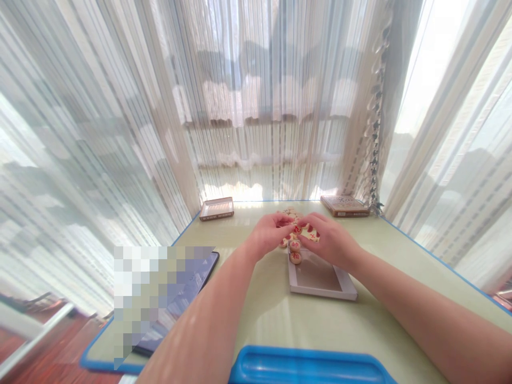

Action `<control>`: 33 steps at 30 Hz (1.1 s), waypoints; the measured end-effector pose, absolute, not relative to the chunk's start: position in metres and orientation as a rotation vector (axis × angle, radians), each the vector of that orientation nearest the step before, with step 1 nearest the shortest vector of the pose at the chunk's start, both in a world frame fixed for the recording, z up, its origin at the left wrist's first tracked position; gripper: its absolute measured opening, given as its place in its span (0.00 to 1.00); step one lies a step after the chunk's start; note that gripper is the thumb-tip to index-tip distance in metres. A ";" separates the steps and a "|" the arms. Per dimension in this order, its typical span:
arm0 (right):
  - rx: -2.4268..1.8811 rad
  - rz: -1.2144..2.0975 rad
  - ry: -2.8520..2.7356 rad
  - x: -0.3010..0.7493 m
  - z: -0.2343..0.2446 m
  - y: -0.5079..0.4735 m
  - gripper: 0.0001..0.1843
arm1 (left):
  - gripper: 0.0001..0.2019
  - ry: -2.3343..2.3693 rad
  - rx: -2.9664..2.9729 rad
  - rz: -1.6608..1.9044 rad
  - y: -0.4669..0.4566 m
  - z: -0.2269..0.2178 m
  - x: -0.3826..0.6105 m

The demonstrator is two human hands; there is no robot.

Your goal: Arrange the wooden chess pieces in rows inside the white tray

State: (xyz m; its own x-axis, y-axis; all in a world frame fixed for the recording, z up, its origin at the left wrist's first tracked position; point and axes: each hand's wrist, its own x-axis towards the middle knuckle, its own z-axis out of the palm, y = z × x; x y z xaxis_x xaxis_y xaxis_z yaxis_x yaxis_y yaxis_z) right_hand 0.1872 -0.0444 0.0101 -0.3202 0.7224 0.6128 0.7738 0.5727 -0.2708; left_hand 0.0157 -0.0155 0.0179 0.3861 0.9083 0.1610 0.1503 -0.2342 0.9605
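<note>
The person's left hand and right hand are facing each other, with their fingertips gathering around one round piece marked in red. The piece is sitting right between the thumbs and forefingers, at the centre of the grip, though one cannot tell which hand is actually grasping it. Just nearer than the grip, two more red-marked pieces are lying in a row, along the left side of a pale-rimmed tray that is reaching out beneath the right hand. Just beyond the fingers, a cluster of pieces is resting on the green table, partly hidden by the hands. Farther beyond the grip, a shallow lid is lying to the left and a brown box to the right. Left of the left forearm, a tablet is lying partly blurred, and striped curtains are hanging behind everything
</note>
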 end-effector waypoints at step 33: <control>-1.287 0.125 -2.400 0.188 0.023 -0.055 0.12 | 0.10 1.066 1.439 1.064 -0.009 0.017 0.010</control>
